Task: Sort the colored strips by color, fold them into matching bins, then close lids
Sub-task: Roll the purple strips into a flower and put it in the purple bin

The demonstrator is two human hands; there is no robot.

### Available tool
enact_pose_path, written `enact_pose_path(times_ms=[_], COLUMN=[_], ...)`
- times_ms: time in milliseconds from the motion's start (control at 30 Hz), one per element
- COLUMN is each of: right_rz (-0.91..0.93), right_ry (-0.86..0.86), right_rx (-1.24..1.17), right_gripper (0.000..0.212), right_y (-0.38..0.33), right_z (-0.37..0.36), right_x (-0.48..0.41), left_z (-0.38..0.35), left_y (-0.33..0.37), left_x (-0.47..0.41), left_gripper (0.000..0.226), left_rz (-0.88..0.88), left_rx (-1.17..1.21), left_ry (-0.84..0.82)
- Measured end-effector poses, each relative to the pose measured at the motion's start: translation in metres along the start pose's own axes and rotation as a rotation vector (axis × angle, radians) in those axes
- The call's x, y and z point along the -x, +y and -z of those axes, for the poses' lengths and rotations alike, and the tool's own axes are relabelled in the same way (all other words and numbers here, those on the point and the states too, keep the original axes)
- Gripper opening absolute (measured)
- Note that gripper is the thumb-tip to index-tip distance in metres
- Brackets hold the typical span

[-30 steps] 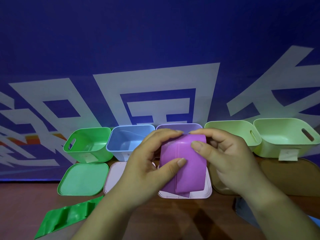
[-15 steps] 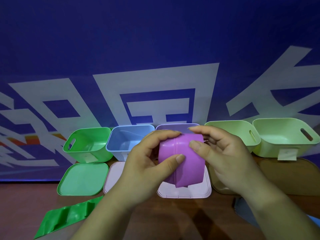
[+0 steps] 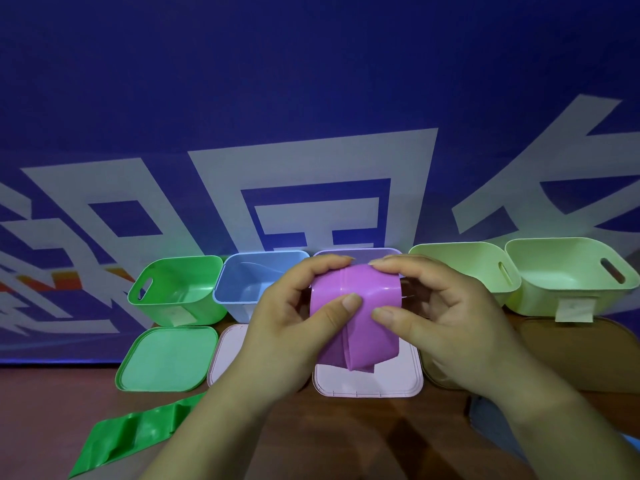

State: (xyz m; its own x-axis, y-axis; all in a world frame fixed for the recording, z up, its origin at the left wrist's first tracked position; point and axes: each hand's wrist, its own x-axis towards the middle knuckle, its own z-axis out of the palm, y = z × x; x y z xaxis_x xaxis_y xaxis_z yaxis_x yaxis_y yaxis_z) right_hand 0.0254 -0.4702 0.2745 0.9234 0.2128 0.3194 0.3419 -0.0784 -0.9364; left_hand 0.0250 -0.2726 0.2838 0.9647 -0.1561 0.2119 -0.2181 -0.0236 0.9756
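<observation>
Both hands hold the folded purple strip (image 3: 360, 323) above the surface (image 3: 346, 438), in front of the purple bin (image 3: 356, 254). The left hand (image 3: 294, 327) pinches it with the thumb on the front and the fingers curled over the top fold. The right hand (image 3: 440, 320) grips the other side in the same way.

A second ago the right thumb lay high on the strip's front; it now sits lower, just beside the left thumb. The hanging ends, which then reached the front edge of the pink lid (image 3: 367, 382), now stop short of it, over the lid's middle.

The green strip (image 3: 138, 434) lies where it did at the near left of the surface, in front of the green lid (image 3: 166, 358). The green bin (image 3: 173, 289) and blue bin (image 3: 252, 282) stand unchanged in the row.
</observation>
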Motion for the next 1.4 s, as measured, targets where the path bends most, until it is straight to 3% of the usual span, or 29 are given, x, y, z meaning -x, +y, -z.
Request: enact_pose_path(times_ms=[233, 433, 533, 733, 967, 1400], right_rz=[-0.035, -0.044, -0.072, -0.159, -0.245, -0.094], right_ry=[0.033, 0.07, 0.091, 0.103, 0.089, 0.063], right_rx=[-0.031, -0.104, -0.136, -0.225, -0.254, -0.129], right_gripper=[0.042, 0.053, 0.046, 0.03, 0.029, 0.036], right_y=[0.0031, 0.0038, 0.0047, 0.0013, -0.0021, 0.0014], right_z=[-0.0007, -0.0012, 0.0005, -0.0005, -0.0034, -0.0068], right_x=[0.0005, -0.001, -0.0017, -0.0023, -0.0036, -0.0016], left_z=[-0.0006, 0.0032, 0.0071, 0.0067, 0.0073, 0.0001], left_y=[0.0007, 0.0003, -0.0003, -0.0012, -0.0032, -0.0037], left_x=[-0.0004, 0.0007, 0.0017, 0.0024, 0.0, -0.0005], left_gripper=[0.033, 0.054, 0.057, 0.049, 0.034, 0.028], left_rz=[0.008, -0.009, -0.051, -0.079, -0.129, -0.039], left_rx=[-0.012, 0.024, -0.021, -0.022, -0.181, -0.077], left_ry=[-0.008, -0.105, -0.132, -0.132, -0.086, -0.022])
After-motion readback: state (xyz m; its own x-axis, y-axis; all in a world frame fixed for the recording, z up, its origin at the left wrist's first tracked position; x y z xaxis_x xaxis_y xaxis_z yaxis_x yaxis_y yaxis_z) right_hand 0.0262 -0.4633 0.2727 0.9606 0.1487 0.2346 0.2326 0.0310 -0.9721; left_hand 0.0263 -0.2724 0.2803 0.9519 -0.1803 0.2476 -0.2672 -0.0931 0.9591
